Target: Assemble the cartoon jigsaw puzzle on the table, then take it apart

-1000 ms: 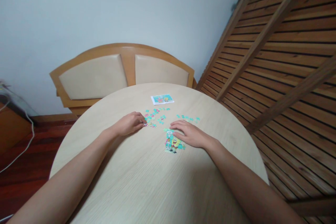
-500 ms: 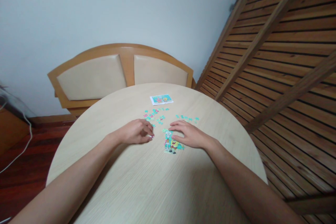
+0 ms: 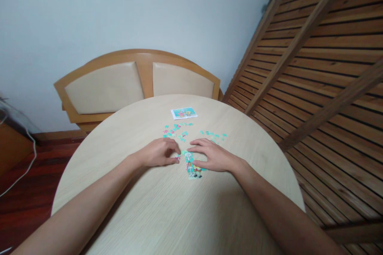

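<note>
While our left hand (image 3: pixel 158 153) pinches a small pink piece (image 3: pixel 177 157) between thumb and fingertip, our right hand (image 3: pixel 216 154) rests spread and relaxed, its thumb over the joined puzzle (image 3: pixel 190 169) just right of the left fingertips. We judge these pieces light, stiffish card, bendable at the tabs, best gripped by opposite edges. Ahead of both hands lie loose pieces (image 3: pixel 184 133).
</note>
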A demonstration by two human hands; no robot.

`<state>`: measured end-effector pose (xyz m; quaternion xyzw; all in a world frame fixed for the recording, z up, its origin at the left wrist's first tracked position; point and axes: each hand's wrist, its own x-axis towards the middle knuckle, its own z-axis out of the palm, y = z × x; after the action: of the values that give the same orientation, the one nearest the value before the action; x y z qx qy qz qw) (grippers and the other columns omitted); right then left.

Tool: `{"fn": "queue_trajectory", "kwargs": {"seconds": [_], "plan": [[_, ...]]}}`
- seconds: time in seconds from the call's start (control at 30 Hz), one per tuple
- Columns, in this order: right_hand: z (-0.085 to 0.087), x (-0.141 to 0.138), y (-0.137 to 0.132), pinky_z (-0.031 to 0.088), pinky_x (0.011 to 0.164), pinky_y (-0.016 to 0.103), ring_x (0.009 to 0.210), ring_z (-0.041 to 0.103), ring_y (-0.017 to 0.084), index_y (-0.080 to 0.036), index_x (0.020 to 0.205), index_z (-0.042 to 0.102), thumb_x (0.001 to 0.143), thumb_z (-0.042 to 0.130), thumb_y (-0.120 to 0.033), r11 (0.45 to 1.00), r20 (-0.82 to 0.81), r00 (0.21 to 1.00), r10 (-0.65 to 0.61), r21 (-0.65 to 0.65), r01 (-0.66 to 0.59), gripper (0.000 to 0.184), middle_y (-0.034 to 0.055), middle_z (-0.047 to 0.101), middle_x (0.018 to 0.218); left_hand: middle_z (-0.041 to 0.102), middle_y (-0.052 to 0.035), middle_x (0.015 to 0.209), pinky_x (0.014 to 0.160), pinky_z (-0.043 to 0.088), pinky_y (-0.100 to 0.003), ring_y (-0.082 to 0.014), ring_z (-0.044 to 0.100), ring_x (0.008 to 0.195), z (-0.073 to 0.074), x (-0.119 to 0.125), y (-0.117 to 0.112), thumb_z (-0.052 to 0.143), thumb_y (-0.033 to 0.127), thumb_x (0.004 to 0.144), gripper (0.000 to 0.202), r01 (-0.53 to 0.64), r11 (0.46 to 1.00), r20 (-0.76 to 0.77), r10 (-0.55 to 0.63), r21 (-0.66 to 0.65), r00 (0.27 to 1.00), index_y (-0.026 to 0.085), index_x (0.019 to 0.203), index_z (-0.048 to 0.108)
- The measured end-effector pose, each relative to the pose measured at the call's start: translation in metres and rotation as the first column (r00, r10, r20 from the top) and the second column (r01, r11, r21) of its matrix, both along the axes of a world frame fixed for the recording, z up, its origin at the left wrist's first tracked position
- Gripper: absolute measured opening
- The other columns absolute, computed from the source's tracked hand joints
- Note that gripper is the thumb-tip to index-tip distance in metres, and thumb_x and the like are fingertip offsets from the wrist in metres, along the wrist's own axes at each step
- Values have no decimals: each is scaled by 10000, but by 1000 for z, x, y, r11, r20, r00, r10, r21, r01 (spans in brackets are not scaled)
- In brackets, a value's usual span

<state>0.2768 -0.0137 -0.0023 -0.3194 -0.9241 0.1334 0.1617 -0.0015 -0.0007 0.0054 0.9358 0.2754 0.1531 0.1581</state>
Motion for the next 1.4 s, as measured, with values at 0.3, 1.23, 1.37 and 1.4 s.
{"fn": "queue_trajectory", "kwargs": {"seconds": [0.3,1.23,1.37,1.4], "plan": [[-1,0,0,407,1113,456,1291,536,283,-228,1286,675,893,670,-445,1000,-8,1000,-4,-7,4,449,136,600,1374,705,-54,937,847,483,-294,-174,635,887,-1,6,-1,644,266,930,114,68,984,66,-58,-166,996,174,942,711],[0,-1,1,410,1113,446,1305,523,275,-222,1268,665,892,671,-441,1000,-25,999,-24,9,24,435,136,600,1368,731,-50,929,822,450,-278,-181,651,884,-3,25,-9,662,327,954,148,77,990,89,-67,-116,994,197,965,730],[-1,0,2,408,1116,446,1312,519,273,-222,1269,664,895,669,-442,1000,-26,999,-23,5,23,434,137,596,1371,730,-59,919,826,452,-291,-185,655,903,3,24,-10,613,367,989,216,153,987,63,-150,-43,987,210,914,742],[-1,0,1,409,1116,445,1311,520,272,-223,1269,664,897,668,-439,1000,-24,999,-23,5,23,430,137,597,1370,729,-60,929,831,452,-296,-188,656,911,5,23,-10,611,374,989,221,160,987,48,-159,-19,986,214,919,746]]}}
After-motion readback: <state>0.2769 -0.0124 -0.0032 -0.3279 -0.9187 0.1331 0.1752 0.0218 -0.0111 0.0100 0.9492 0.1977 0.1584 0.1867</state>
